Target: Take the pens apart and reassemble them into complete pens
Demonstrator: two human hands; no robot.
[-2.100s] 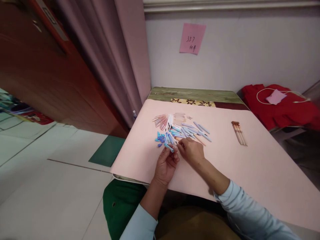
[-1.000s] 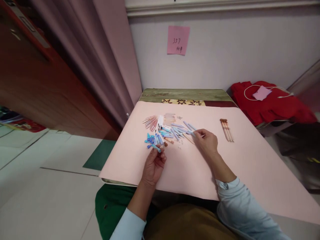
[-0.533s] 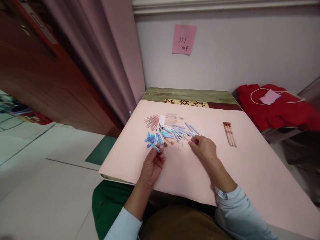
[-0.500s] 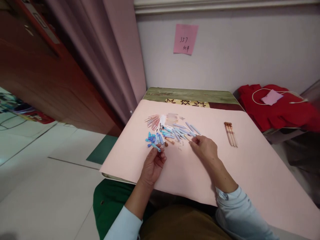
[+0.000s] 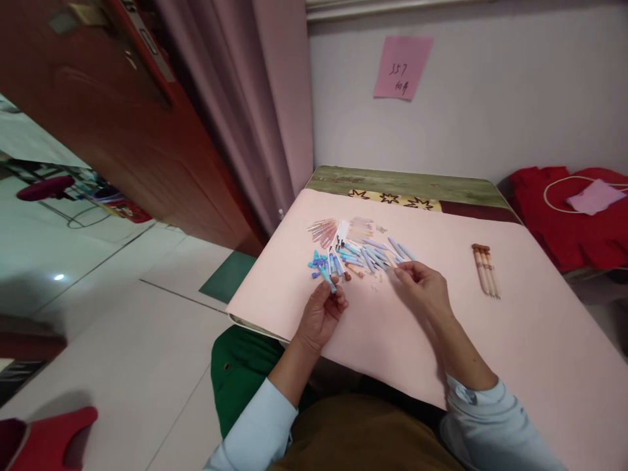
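Observation:
A heap of pen parts [image 5: 360, 252] lies on the pink sheet [image 5: 441, 327]: light blue barrels, small blue caps, white refills and pinkish pieces. My left hand [image 5: 321, 314] is closed on a light blue pen piece [image 5: 328, 281] just below the heap's left end. My right hand [image 5: 424, 284] pinches a thin pen part [image 5: 398, 260] at the heap's right edge. Three tan assembled pens [image 5: 485, 268] lie side by side to the right, apart from both hands.
The table [image 5: 407, 180] stands against a grey wall with a pink note [image 5: 402, 67]. A curtain [image 5: 255, 104] and a wooden door [image 5: 98, 111] are at left. Red cloth [image 5: 569, 216] with a white cord lies at right. A green stool [image 5: 240, 373] shows under my left arm.
My right hand reached to the heap's right end, picked a thin part and drew it slightly back. My left hand kept its blue piece. The camera swung left.

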